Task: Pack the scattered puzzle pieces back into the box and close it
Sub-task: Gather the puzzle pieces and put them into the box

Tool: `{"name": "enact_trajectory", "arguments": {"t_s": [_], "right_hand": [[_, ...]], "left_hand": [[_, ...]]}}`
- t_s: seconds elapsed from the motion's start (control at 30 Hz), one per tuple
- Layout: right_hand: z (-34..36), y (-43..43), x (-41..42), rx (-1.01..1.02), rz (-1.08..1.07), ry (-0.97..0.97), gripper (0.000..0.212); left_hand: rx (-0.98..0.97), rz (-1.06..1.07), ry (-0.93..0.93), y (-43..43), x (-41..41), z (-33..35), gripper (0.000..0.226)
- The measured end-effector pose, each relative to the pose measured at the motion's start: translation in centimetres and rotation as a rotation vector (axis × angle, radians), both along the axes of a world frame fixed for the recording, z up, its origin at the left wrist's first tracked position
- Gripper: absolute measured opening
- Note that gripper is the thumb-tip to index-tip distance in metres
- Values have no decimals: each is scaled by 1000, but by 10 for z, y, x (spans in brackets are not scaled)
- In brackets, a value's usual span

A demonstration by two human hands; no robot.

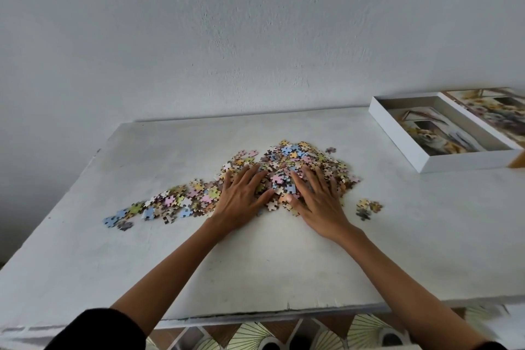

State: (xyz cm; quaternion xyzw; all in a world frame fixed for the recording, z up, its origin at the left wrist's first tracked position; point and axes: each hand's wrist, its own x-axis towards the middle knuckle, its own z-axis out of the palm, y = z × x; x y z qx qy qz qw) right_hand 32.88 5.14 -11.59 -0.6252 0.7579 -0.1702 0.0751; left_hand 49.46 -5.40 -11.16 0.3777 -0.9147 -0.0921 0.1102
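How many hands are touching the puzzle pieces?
2. The left hand lies flat on the left side of the puzzle pile; the right hand lies flat on its right side. None seem hidden.

No words, numbers or brand marks to read anywhere here. The open box [443, 133] at two o'clock on the counter [284, 250] carries only a painted picture inside, and the lid [494, 111] beside it shows artwork alone, with no lettering legible.
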Motion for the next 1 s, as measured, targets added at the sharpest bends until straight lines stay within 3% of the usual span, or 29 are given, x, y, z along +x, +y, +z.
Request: {"name": "enact_trajectory", "arguments": {"t_s": [0.13,0.27,0.57,0.7,0.8,1.0], "right_hand": [[8,16,-20,-90,-186,1,92],[4,37,-45,67,-399,-26,90],[-3,1,-11,26,-308,-30,93],[-2,-11,-9,29,-300,-37,85],[0,-15,-12,22,-287,-20,76],[16,-29,-9,-226,-187,-42,65]], "left_hand": [[-1,-15,-11,-1,0,-1,104],[5,-20,4,-4,-1,-5,101],[-9,-48,1,-6,0,-6,100],[-31,-43,15,-4,1,-3,95],[-18,-18,66,-4,0,5,77],[-86,-7,348,-10,31,36,38]]}}
